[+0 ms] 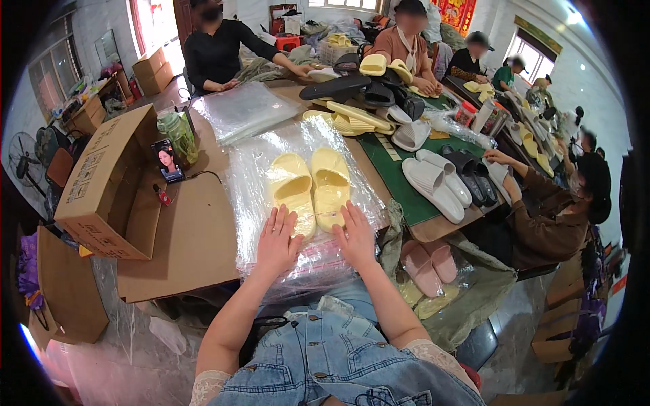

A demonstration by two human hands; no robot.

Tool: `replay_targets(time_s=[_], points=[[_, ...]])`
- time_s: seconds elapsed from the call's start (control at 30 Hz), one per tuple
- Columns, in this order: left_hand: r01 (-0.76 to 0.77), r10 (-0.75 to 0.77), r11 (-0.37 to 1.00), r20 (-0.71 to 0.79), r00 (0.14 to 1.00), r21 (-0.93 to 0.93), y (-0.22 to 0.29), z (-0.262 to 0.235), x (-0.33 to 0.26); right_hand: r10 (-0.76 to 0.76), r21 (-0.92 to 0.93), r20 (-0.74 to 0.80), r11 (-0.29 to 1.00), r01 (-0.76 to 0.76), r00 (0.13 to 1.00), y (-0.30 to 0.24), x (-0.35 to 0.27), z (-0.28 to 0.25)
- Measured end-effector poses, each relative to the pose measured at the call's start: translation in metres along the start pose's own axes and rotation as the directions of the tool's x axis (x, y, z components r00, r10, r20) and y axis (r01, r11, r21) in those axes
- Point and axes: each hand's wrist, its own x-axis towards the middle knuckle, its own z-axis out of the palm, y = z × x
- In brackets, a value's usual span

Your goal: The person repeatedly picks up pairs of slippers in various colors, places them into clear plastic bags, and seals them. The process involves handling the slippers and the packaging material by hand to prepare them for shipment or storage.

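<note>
A pair of yellow slide slippers (330,183) lies side by side with toes pointing away from me, apparently inside a clear plastic bag. Beneath them is a stack of clear plastic bags (254,177). My left hand (278,237) rests with fingers stretched over the heel end of the left slipper. At the heel of the right slipper, my right hand (355,235) lies flat on the plastic, fingers apart. Neither hand grips anything.
Left stands an open cardboard box (101,227), near a phone (167,161) and a green-tinted jar (177,135). Mixed slippers (433,184) cover the right and far table. Bagged pink slippers (428,266) lie in a sack (474,287) below. Co-workers sit around.
</note>
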Motion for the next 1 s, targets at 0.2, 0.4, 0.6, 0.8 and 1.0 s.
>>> replay_targets(time_s=[0.2, 0.4, 0.6, 0.8, 1.0], points=[[0.007, -0.007, 1.0, -0.013, 1.0, -0.001, -0.001, 0.001, 0.0, -0.012, -0.014, -0.115, 1.0, 0.01, 0.993, -0.016, 0.039, -0.003], [0.011, -0.012, 1.0, 0.006, 1.0, 0.012, 0.0, -0.001, 0.001, 0.142, -0.084, 0.033, 0.987, -0.139, 0.989, -0.044, 0.097, 0.036], [-0.007, 0.007, 1.0, -0.014, 1.0, 0.005, -0.001, 0.0, 0.0, 0.243, -0.182, 0.062, 0.956, -0.228, 0.968, -0.043, 0.115, 0.07], [0.003, -0.003, 1.0, -0.01, 1.0, -0.008, -0.002, 0.002, 0.001, 0.225, -0.194, 0.074, 0.959, -0.207, 0.972, -0.04, 0.124, 0.088], [0.015, -0.015, 1.0, -0.026, 1.0, -0.023, 0.001, 0.0, 0.0, 0.2, -0.252, 0.075, 0.952, -0.175, 0.977, -0.04, 0.131, 0.082]])
